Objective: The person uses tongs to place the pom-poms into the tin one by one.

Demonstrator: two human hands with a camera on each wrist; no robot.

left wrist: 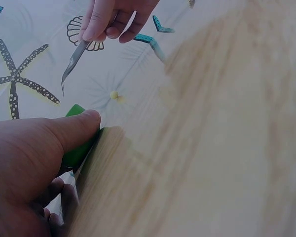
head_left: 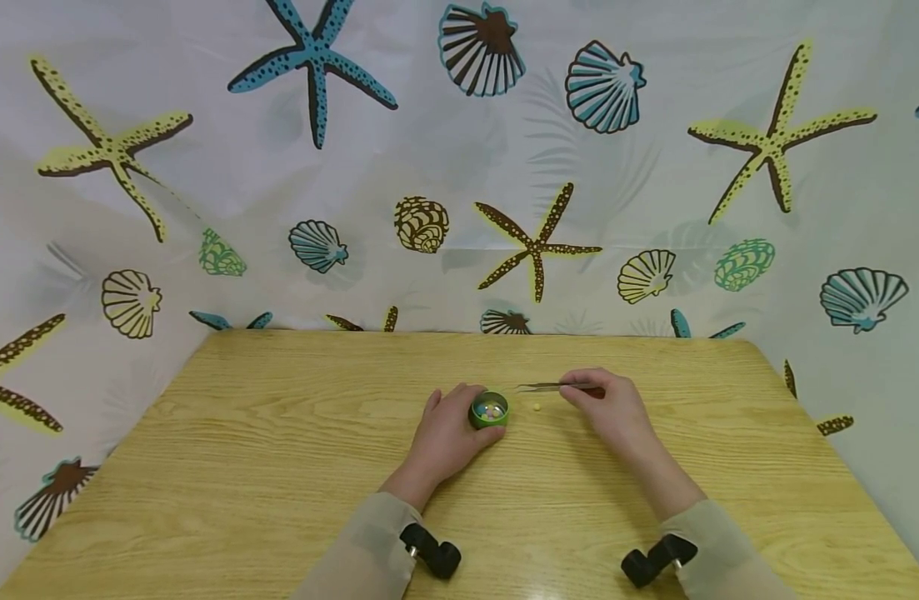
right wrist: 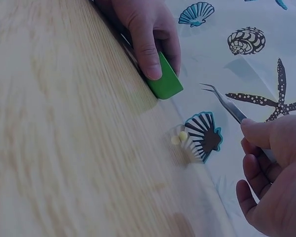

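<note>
My left hand (head_left: 450,429) grips a small green round container (head_left: 480,422) standing on the table, thumb on its near side and fingers behind it. Inside it lie several pastel bits (head_left: 491,411), too small to name. Between thumb and fingers, my right hand (head_left: 607,408) pinches metal tweezers (right wrist: 226,104) with bent tips pointing left toward the container. In the right wrist view the tweezer tips are slightly apart with nothing between them. One small yellow bead (head_left: 537,407) lies on the table, right of the container and below the tweezers.
The wood-grain table (head_left: 279,433) has a glossy surface that reflects light. A white cloth (head_left: 444,167) printed with starfish and shells hangs behind the table and along both sides. Each sleeved wrist wears a black mount, such as the left one (head_left: 431,552).
</note>
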